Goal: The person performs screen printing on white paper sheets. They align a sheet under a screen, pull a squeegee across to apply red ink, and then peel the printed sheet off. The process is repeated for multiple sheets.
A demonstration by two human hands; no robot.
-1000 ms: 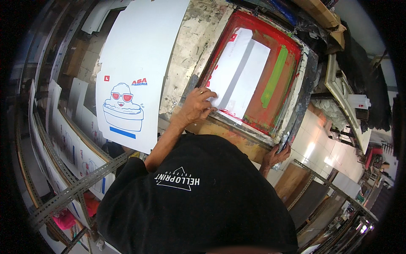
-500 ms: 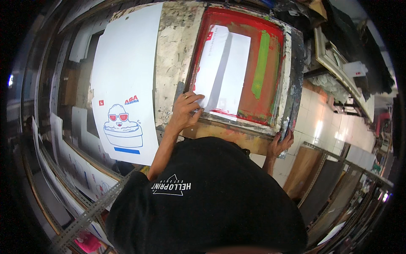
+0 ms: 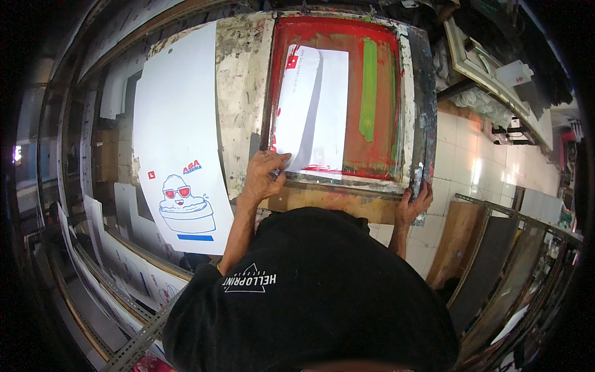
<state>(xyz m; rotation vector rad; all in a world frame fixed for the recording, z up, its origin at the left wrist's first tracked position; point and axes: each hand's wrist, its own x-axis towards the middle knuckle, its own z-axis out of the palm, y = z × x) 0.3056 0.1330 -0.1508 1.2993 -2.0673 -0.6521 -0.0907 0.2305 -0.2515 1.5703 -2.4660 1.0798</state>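
A screen printing frame [image 3: 406,111] with a red-smeared mesh lies in front of me. On its mesh rest a creased white paper sheet [image 3: 331,102], red-stained along its near edge, and a green strip [image 3: 368,93]. My left hand [image 3: 263,177] is closed at the frame's near left corner, its fingertips touching the sheet's corner. At the near right corner my right hand [image 3: 415,201] curls round the paint-stained board edge beside the frame. Left of the frame lies a large white printed sheet [image 3: 180,105] with a cartoon figure in a tub, in blue and red.
Metal racks [image 3: 139,335] with printed sheets stand at the left. Boards [image 3: 458,242] lean in a rack at the lower right, next to the tiled floor [image 3: 458,149]. A pale-framed table [image 3: 489,80] stands at the far right.
The view has shifted slightly, so the frame appears further left. My left fingers have drawn in tighter at the corner. My right hand keeps its place at the board edge.
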